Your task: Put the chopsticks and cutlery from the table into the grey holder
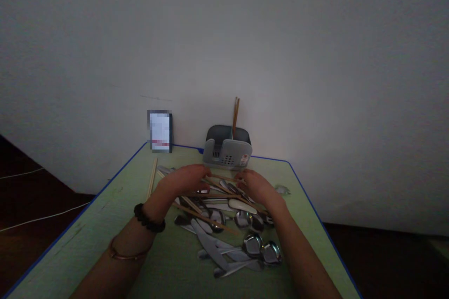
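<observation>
A wooden chopstick (223, 177) runs from the fingertips of my left hand (187, 181) to those of my right hand (257, 188). Both hands are curled around its ends, just in front of the grey utensil holder (229, 154); their grip is partly hidden. Beneath and between them lies a jumbled pile of cutlery: more wooden chopsticks (210, 219), a pale-handled utensil (242, 205), and metal spoons (242, 218). Nearer to me are table knives (209, 245) and two shiny square-bowled spoons (253, 244). A pair of brown chopsticks (236, 114) stands in the holder's right compartment.
The green table (105, 243) has a blue edge, and its far side meets a grey wall (280, 56). A lit, blurred screen (160, 131) stands at the back left. Two light chopsticks (152, 177) lie left of the pile; a small shiny item (282, 190) lies right.
</observation>
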{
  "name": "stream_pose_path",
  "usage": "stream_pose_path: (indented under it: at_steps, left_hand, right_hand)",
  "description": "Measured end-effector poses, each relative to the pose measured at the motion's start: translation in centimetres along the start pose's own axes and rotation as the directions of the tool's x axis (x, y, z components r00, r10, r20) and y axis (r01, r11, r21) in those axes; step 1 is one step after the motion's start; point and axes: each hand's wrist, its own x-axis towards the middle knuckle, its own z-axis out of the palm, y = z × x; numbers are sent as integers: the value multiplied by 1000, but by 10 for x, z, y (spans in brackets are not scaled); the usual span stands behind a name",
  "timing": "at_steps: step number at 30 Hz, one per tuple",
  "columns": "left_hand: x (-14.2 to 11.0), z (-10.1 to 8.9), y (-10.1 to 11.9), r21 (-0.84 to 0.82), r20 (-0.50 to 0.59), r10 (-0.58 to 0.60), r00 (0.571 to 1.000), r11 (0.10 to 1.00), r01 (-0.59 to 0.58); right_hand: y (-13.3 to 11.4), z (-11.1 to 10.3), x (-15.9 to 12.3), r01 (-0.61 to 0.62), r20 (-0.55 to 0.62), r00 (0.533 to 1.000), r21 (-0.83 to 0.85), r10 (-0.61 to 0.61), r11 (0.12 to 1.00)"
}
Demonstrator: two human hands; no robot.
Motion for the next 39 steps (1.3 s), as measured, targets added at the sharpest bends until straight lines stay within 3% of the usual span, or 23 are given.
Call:
stream_pose_path:
  at_steps: [5, 10, 14, 17, 24, 28, 33, 39]
  left_hand:
    - [2, 0, -11, 22, 56, -57, 997, 998, 56]
    - [2, -7, -10, 28, 1, -48, 999, 998, 48]
    - [3, -10, -11, 65, -140, 5, 990, 998, 5]
    - [4, -11, -13, 103, -176, 26, 984, 995, -8]
    - [5, -16, -9, 120, -126, 55, 990, 992, -40]
    - [3, -25, -9, 51, -88, 71, 994, 996, -67]
    - [-4, -38, -1, -19, -121, 130, 984, 991, -133]
    - [-7, -41, 15, -35, -165, 146, 975, 987, -154]
  right_hand:
    - [9, 17, 10, -80, 5, 997, -39, 81, 996]
    - [16, 17, 15, -32, -10, 999, -14, 32, 999]
    - [20, 6, 11, 20, -46, 999, 10, -19, 1000]
    - [24, -6, 5, 68, -69, 996, 52, -65, 996]
    - [38, -35, -13, 172, -206, 971, 246, -122, 954]
    - [51, -47, -23, 198, -249, 961, 312, -121, 929]
    - [61, -58, -35, 132, -215, 975, 359, -55, 924]
    - [57, -63, -41, 58, -90, 996, 389, -25, 919]
